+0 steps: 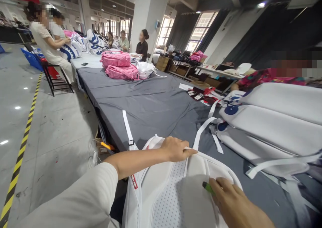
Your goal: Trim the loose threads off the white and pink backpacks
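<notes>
A white backpack (196, 194) lies in front of me on the dark-covered table, its dotted mesh panel facing up. Across its far edge reaches my left hand (174, 149), with fingers curled over the rim and touching a strap's base. Above the bag's right side is my right hand (227, 196), closed around a small green object (208, 188) with a dark tip; its exact kind is hidden by the fingers. A white strap (127, 125) with a black buckle extends from the bag's left side.
Stacked white bags (271, 127) with loose straps stand at the right, beside a seated person. Pink backpacks (119, 65) lie farther down the table (151, 100). Red and dark tags (205, 95) are near the right edge. Several people sit around the far end.
</notes>
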`<control>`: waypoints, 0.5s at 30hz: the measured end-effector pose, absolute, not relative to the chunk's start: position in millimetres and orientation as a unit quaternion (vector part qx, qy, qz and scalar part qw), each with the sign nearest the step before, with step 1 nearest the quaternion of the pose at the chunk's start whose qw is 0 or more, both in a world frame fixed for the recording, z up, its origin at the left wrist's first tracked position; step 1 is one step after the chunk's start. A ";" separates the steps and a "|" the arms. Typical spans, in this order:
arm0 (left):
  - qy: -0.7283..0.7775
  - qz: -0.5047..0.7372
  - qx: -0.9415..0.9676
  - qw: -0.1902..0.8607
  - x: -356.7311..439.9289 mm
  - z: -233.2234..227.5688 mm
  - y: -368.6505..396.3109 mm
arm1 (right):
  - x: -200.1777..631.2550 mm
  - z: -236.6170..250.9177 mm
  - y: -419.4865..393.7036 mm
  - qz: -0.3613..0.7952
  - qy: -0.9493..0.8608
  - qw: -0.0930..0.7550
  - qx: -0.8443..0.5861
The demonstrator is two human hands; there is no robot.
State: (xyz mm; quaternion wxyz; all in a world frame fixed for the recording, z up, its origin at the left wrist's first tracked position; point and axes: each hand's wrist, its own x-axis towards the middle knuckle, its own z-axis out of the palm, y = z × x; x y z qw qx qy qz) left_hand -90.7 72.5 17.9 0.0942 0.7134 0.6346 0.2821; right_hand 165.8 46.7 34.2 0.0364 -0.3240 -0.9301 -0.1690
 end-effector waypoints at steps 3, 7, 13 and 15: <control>0.630 0.272 0.723 0.082 -86.6 12.2 71.9 | 168.0 30.2 63.7 -0.138 -0.933 0.027 -0.331; 0.631 0.258 0.727 0.076 -85.1 11.0 73.4 | 162.2 20.3 68.5 -0.147 -0.910 0.001 -0.387; 0.634 0.252 0.728 0.070 -86.2 11.6 73.1 | 164.3 25.2 73.5 -0.042 -0.910 -0.008 -0.413; 0.631 0.257 0.729 0.068 -86.1 10.3 73.4 | 168.3 25.1 78.6 -0.034 -0.910 0.020 -0.412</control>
